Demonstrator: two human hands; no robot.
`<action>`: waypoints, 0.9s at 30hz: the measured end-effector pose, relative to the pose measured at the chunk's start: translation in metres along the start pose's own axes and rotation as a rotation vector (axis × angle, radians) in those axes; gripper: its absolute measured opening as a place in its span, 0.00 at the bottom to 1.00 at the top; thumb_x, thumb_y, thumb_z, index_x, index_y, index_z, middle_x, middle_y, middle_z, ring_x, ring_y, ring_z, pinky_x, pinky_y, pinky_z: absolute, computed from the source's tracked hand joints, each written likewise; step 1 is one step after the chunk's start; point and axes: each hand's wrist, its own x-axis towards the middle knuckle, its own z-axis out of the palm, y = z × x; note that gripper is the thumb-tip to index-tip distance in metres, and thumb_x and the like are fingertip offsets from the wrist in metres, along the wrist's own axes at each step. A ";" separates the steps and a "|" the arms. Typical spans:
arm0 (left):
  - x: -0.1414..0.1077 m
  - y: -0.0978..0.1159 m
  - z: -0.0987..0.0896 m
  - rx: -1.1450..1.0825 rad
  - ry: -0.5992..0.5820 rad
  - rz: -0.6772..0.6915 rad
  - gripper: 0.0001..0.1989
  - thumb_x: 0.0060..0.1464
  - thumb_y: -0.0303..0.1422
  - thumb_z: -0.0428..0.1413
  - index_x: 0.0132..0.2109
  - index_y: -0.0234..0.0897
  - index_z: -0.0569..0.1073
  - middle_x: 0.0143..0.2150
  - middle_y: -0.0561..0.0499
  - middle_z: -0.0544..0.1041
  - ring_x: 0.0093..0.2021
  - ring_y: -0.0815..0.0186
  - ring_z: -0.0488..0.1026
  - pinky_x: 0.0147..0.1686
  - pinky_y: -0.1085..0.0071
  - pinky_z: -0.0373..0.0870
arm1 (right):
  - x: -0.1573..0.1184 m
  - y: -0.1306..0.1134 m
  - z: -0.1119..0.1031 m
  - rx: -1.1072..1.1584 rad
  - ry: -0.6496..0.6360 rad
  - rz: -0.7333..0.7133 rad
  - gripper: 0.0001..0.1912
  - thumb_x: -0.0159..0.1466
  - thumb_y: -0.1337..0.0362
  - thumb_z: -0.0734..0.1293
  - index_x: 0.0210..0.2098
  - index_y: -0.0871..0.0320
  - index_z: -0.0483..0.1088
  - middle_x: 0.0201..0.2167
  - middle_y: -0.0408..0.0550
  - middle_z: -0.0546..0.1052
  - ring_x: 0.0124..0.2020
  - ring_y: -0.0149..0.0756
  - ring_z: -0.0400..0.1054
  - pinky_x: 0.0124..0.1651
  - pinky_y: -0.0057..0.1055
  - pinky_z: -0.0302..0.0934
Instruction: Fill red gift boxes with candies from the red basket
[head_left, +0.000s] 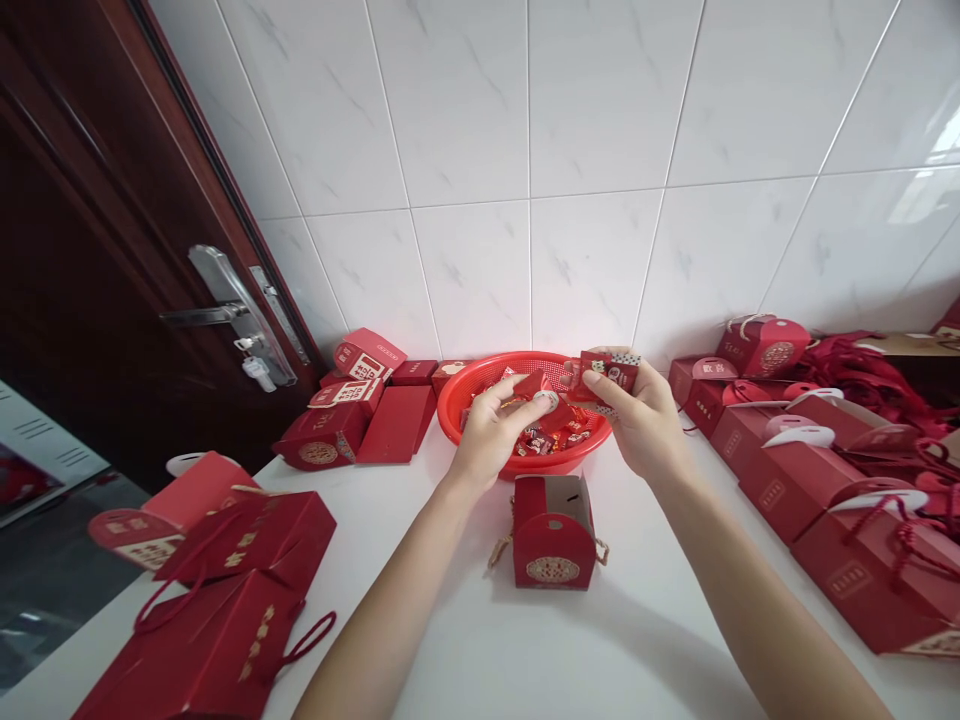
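Both of my hands are raised over a red plastic basket (556, 464) that holds small wrapped sweets (541, 438). My left hand (491, 428) pinches a small red wrapped piece (534, 386) between thumb and fingers, over the basket's left part. In my right hand (637, 410), over the basket's right edge, are red packets (611, 370) with dotted edges, gripped by thumb and fingers. Just in front of the basket stands a small red box (551, 540) with its top open and rope handles at its sides.
Red gift boxes (232, 590) crowd the left side, and more small ones (397, 425) stand near the wall. A row of red boxes (795, 480) with cord handles lines the right. Behind are a tiled wall and a dark door (97, 200).
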 end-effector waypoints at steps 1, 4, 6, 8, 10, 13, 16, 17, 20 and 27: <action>0.001 0.000 0.000 -0.014 0.009 -0.001 0.15 0.45 0.35 0.69 0.41 0.36 0.81 0.42 0.47 0.83 0.49 0.55 0.78 0.53 0.59 0.71 | 0.001 -0.002 -0.002 0.026 -0.002 0.037 0.14 0.57 0.56 0.76 0.39 0.54 0.73 0.33 0.44 0.80 0.36 0.40 0.76 0.44 0.40 0.71; 0.002 -0.001 -0.002 -0.027 0.017 0.061 0.15 0.45 0.36 0.70 0.40 0.36 0.81 0.40 0.47 0.83 0.47 0.56 0.79 0.52 0.59 0.73 | 0.004 -0.011 -0.007 0.058 -0.029 0.134 0.15 0.54 0.57 0.78 0.37 0.56 0.75 0.30 0.45 0.80 0.32 0.39 0.76 0.40 0.38 0.71; 0.003 -0.001 -0.004 -0.004 0.018 0.126 0.15 0.45 0.38 0.70 0.40 0.36 0.82 0.39 0.47 0.83 0.45 0.57 0.79 0.51 0.60 0.73 | 0.004 -0.017 -0.010 0.068 -0.079 0.191 0.15 0.53 0.57 0.78 0.35 0.57 0.76 0.31 0.47 0.81 0.32 0.39 0.76 0.39 0.36 0.71; 0.004 -0.001 -0.006 0.025 0.007 0.175 0.15 0.45 0.39 0.70 0.39 0.37 0.82 0.39 0.48 0.83 0.44 0.57 0.79 0.50 0.61 0.74 | 0.003 -0.023 -0.012 0.072 -0.153 0.254 0.14 0.53 0.57 0.78 0.35 0.58 0.77 0.32 0.48 0.81 0.33 0.39 0.77 0.39 0.36 0.71; 0.003 -0.001 -0.006 0.045 -0.004 0.192 0.15 0.45 0.40 0.70 0.39 0.37 0.83 0.39 0.48 0.83 0.43 0.57 0.79 0.49 0.61 0.74 | 0.001 -0.026 -0.012 0.070 -0.228 0.310 0.14 0.53 0.58 0.78 0.36 0.58 0.77 0.32 0.48 0.81 0.33 0.38 0.76 0.40 0.35 0.71; 0.002 -0.002 -0.005 0.070 -0.014 0.205 0.15 0.46 0.41 0.70 0.39 0.37 0.83 0.38 0.47 0.83 0.43 0.57 0.79 0.47 0.61 0.75 | -0.002 -0.026 -0.009 0.043 -0.302 0.339 0.15 0.54 0.58 0.78 0.37 0.59 0.77 0.32 0.48 0.81 0.33 0.38 0.76 0.42 0.35 0.71; 0.001 -0.001 -0.004 0.074 -0.012 0.199 0.15 0.46 0.41 0.69 0.38 0.37 0.83 0.37 0.48 0.83 0.42 0.57 0.78 0.46 0.61 0.76 | -0.004 -0.021 -0.006 0.006 -0.326 0.276 0.16 0.56 0.57 0.77 0.39 0.59 0.77 0.34 0.48 0.82 0.36 0.38 0.76 0.44 0.35 0.71; 0.001 -0.001 -0.004 0.068 -0.012 0.190 0.15 0.46 0.41 0.69 0.39 0.37 0.83 0.37 0.48 0.83 0.42 0.56 0.78 0.46 0.60 0.76 | -0.004 -0.019 -0.006 0.001 -0.330 0.252 0.16 0.57 0.56 0.76 0.41 0.58 0.77 0.36 0.48 0.82 0.37 0.38 0.77 0.44 0.35 0.71; 0.002 0.001 -0.006 0.026 -0.006 0.163 0.17 0.44 0.38 0.71 0.43 0.40 0.82 0.40 0.50 0.83 0.45 0.57 0.79 0.48 0.60 0.75 | -0.004 -0.016 -0.005 0.004 -0.340 0.204 0.16 0.59 0.56 0.75 0.43 0.57 0.77 0.37 0.48 0.82 0.37 0.38 0.77 0.45 0.36 0.71; 0.003 0.000 -0.008 -0.055 -0.049 0.095 0.25 0.43 0.34 0.71 0.51 0.42 0.79 0.40 0.51 0.81 0.45 0.59 0.78 0.50 0.61 0.74 | -0.005 -0.023 -0.007 -0.069 -0.359 0.172 0.17 0.58 0.55 0.75 0.43 0.57 0.77 0.36 0.48 0.81 0.37 0.39 0.76 0.43 0.36 0.70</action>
